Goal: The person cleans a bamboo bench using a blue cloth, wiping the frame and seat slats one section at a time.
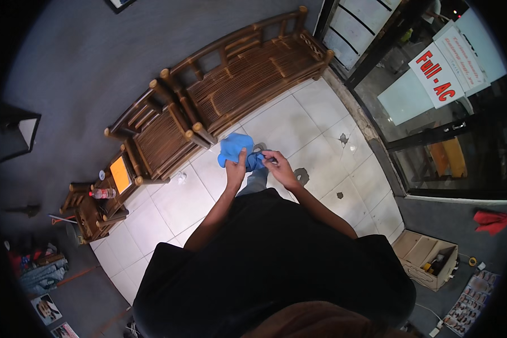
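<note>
A bright blue piece of soft material (236, 146), which looks like cloth, is held up in front of my body. My left hand (238, 168) grips it from the near side, with the thumb lying over it. A darker blue, bunched part of it (254, 162) hangs between my two hands. My right hand (279, 169) is closed, its fingers pinching the right end of that part. Folds hide the exact shape of the material, and the fingers behind it do not show.
Bamboo benches (248, 73) line the grey wall ahead. On the small bamboo table at left are a bottle (102, 194) and an orange-covered item (120, 174). A glass door (450, 112) stands at right. White floor tiles (183, 203) have dark damaged spots. A wooden box (425, 257) sits lower right.
</note>
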Demonstrator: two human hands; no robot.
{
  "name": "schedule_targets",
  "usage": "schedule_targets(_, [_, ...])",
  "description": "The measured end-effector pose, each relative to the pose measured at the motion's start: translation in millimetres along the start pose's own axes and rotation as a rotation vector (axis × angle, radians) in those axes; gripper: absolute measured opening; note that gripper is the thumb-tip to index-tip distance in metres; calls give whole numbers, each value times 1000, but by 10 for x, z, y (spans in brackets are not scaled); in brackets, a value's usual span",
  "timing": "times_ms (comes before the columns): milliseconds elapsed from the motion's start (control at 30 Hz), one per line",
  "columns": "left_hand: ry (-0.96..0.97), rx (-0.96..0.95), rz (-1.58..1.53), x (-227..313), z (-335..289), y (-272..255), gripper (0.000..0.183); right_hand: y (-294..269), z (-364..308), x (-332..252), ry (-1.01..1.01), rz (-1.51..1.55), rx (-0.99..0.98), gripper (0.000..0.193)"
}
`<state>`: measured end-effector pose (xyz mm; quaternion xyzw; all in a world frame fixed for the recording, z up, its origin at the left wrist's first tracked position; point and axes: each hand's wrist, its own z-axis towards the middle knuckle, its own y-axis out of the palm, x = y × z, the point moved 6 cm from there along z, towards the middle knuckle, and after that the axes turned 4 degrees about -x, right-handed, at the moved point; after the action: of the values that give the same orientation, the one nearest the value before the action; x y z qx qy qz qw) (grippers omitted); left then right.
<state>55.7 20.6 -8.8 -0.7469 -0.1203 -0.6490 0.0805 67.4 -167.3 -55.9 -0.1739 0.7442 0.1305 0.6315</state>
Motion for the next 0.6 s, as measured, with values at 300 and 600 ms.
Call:
schedule_targets(300, [485, -518, 782, 730, 1938, 1712, 47, -1380, 1171, -578, 376, 392, 172, 42])
schedule_targets(600, [883, -944, 642, 1424, 2631, 3021, 30, -2377, 2295, -466, 137, 1122, 369, 52])
